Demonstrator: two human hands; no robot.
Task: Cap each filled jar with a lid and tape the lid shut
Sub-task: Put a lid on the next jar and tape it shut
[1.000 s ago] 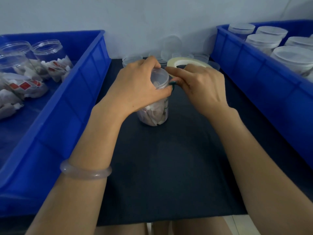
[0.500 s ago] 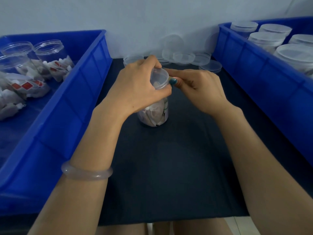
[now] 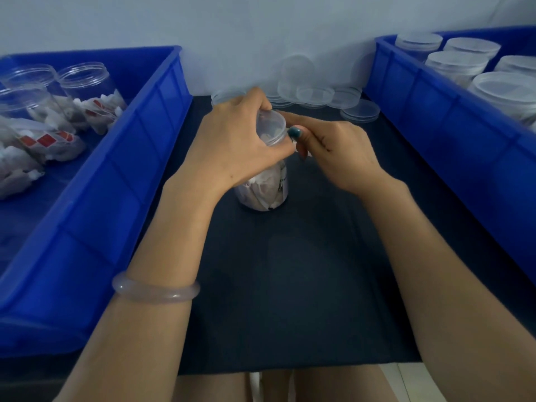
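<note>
Both hands meet at the jar (image 3: 265,190) on the tabletop (image 3: 290,285): left hand (image 3: 232,143) clasps its lid (image 3: 271,126), right hand (image 3: 336,152) pinches the lid's rim at 3 o'clock.

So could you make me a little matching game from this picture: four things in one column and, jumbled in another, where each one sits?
Things
1. clear plastic jar, lid on
2. open clear jars of white sachets
3. capped clear jars
4. loose clear round lids

Places
A. in the right blue plastic bin
B. at the far edge of the dark mat
C. in the left blue plastic bin
D. upright mid-mat, in the grip of the left hand

Pairs: 1-D, 2-C, 3-A, 4-B
</note>
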